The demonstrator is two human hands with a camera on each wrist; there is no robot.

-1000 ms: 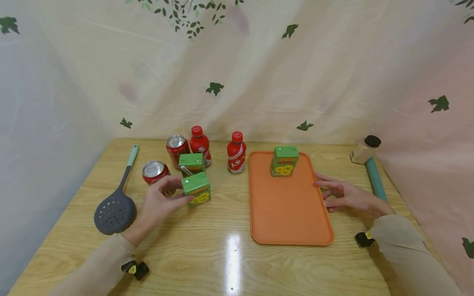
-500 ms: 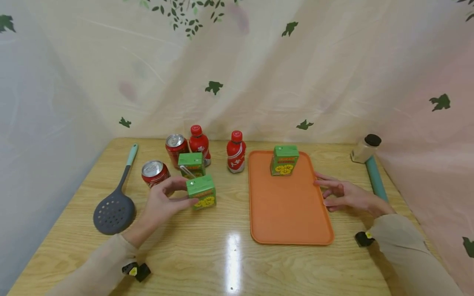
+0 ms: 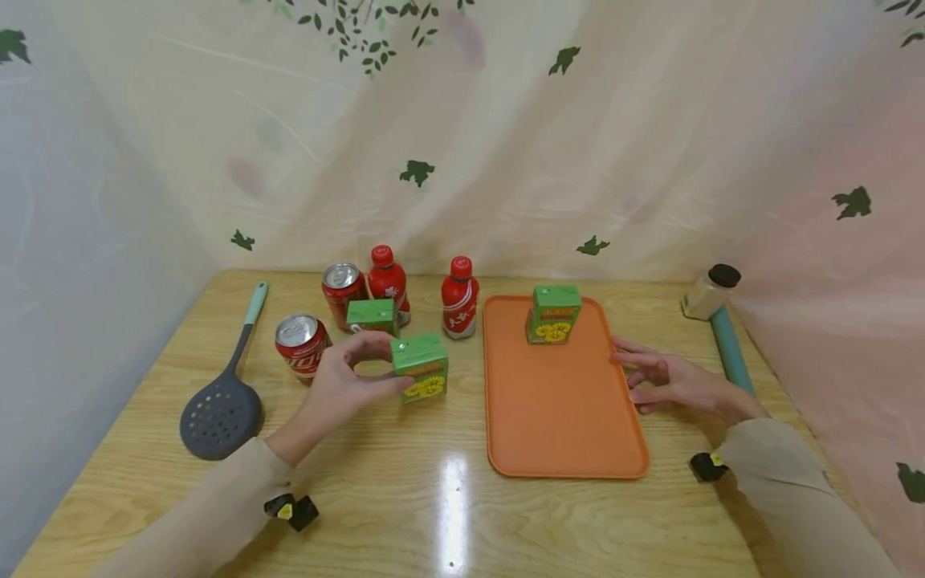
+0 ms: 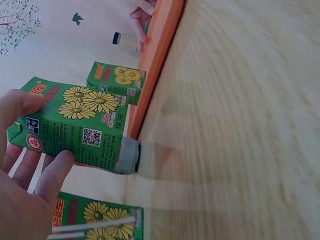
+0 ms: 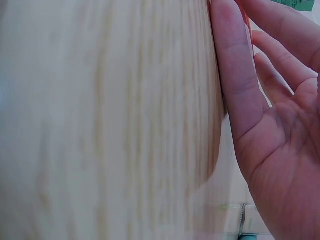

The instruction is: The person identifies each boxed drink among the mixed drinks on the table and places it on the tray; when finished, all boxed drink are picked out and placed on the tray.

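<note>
My left hand [image 3: 352,377] pinches a green drink carton [image 3: 421,369] with yellow flowers between thumb and fingers. Held upright, the carton appears slightly above the table, left of the orange tray [image 3: 564,409]. In the left wrist view, the thumb and fingertips press the sides of the carton [image 4: 80,120]. A second carton [image 3: 552,317] of the same kind stands at the tray's back. Behind my left hand is a third carton [image 3: 372,313] with a straw, partly hidden. My right hand [image 3: 675,384] touches the tray's right edge with loosely extended fingers.
Red cans [image 3: 302,345] and red-capped bottles [image 3: 460,299] stand along the back left and centre. A slotted turner [image 3: 222,416] lies at the left. On the right are a black-lidded jar [image 3: 711,293] and a teal rod [image 3: 733,349]. A curtain [image 3: 491,209] hangs behind the table.
My left hand has carried the green drink carton to the right, away from the carton with the straw and closer to the tray. My right hand has stayed at the tray's edge.
</note>
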